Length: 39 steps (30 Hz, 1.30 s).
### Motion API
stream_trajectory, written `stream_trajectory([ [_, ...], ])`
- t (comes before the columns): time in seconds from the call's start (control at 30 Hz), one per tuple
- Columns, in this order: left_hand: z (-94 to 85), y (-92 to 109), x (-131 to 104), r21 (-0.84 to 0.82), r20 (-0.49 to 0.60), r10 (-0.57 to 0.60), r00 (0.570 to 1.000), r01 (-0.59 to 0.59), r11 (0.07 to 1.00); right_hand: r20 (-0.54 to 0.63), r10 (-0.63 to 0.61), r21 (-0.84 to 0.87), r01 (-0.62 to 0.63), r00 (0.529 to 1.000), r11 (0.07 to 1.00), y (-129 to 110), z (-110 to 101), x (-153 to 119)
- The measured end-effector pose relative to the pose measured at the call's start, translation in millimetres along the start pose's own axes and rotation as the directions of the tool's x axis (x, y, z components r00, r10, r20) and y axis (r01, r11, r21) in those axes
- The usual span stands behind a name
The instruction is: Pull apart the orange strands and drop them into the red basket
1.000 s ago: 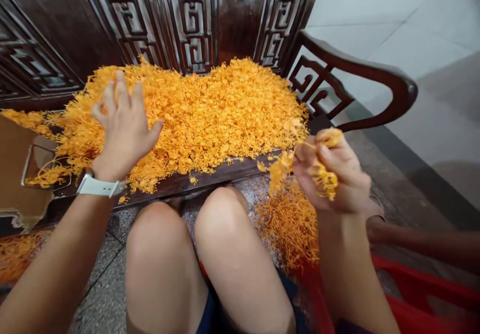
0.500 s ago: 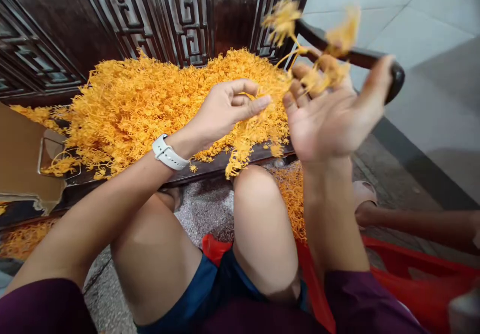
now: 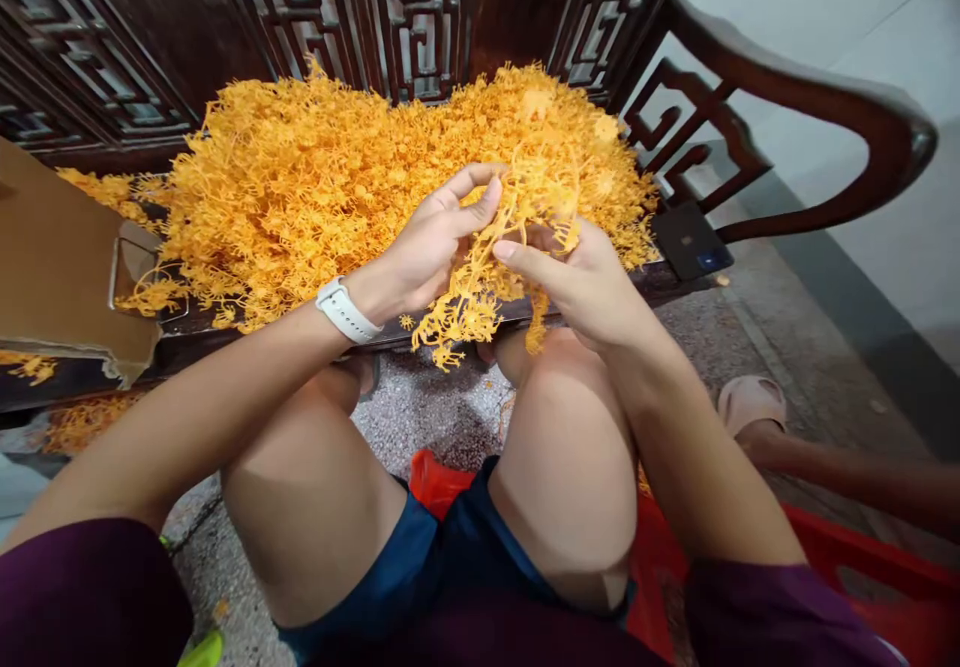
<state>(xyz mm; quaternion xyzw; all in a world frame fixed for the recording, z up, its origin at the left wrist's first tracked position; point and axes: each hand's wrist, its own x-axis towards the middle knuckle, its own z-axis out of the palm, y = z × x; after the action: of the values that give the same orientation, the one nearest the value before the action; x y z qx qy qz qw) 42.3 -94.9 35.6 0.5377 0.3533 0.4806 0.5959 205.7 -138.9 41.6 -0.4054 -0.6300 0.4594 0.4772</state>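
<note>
Thumb and fingers closed, my left hand grips a bunch of orange plastic flower sprigs with small spiky heads. My right hand is closed around the same bunch from the right, its thumb across the stems; its other fingers are partly hidden. Loose stems loop up above both hands, and the lower heads hang near my knees. Behind the hands, a large heap of matching orange sprigs covers the seat of a dark carved wooden bench.
A cardboard box stands at the left. A dark phone lies on the bench under the curved armrest. Another person's foot in a pale slipper is at the right, near a red plastic stool.
My right hand was open and raised, with sprigs blurred above its fingers; it has come down and left and closed on the bunch. The view has shifted, showing the phone.
</note>
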Motion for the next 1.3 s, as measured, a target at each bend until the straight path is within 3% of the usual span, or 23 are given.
stream_trajectory([
  [0.1,-2.5,6.1,-0.5,-0.067,0.01,-0.077,0.997,0.077,0.995,-0.063,0.008,-0.003,-0.008,0.998,1.0,14.0,-3.5,5.2],
  [0.27,-8.1,10.1,-4.0,-0.242,0.073,-0.15,0.986,0.164,0.956,-0.317,-0.001,-0.09,-0.029,0.949,0.996,29.6,-11.4,11.2],
  [0.4,-11.5,11.9,-9.0,-0.341,0.087,-0.238,0.967,0.254,0.905,-0.316,0.073,-0.046,-0.092,0.946,0.995,25.6,-15.1,9.7],
  [0.5,-15.6,13.7,-11.6,-0.287,0.107,-0.244,0.964,0.264,0.921,-0.31,0.17,0.065,-0.158,0.936,0.985,20.7,-16.3,6.7],
  [0.7,-25.1,8.9,-7.7,0.14,0.102,-0.138,0.985,0.123,0.982,-0.363,0.257,0.143,-0.219,0.895,0.965,17.6,-16.7,5.1],
  [0.87,-27.7,-3.8,-1.8,0.187,-0.002,0.073,0.997,-0.071,0.98,-0.363,0.206,0.128,-0.171,0.909,0.977,22.1,-15.0,6.3],
  [0.93,-30.7,-7.3,1.8,0.231,-0.066,0.171,0.983,-0.152,0.961,-0.354,0.181,0.097,-0.156,0.918,0.983,25.5,-15.7,5.6],
  [1.03,-40.3,-10.3,9.0,0.283,-0.141,0.29,0.947,-0.242,0.928,-0.241,0.18,0.032,-0.177,0.954,0.984,29.8,-18.4,3.1],
  [1.13,-51.3,-14.6,16.0,0.339,-0.183,0.309,0.933,-0.235,0.911,-0.128,0.179,-0.035,-0.185,0.975,0.982,32.6,-22.3,1.6],
  [1.3,-60.1,-20.3,23.1,0.457,-0.237,0.315,0.919,-0.181,0.871,-0.111,0.096,-0.212,-0.118,0.989,0.97,35.0,-27.7,1.2],
])
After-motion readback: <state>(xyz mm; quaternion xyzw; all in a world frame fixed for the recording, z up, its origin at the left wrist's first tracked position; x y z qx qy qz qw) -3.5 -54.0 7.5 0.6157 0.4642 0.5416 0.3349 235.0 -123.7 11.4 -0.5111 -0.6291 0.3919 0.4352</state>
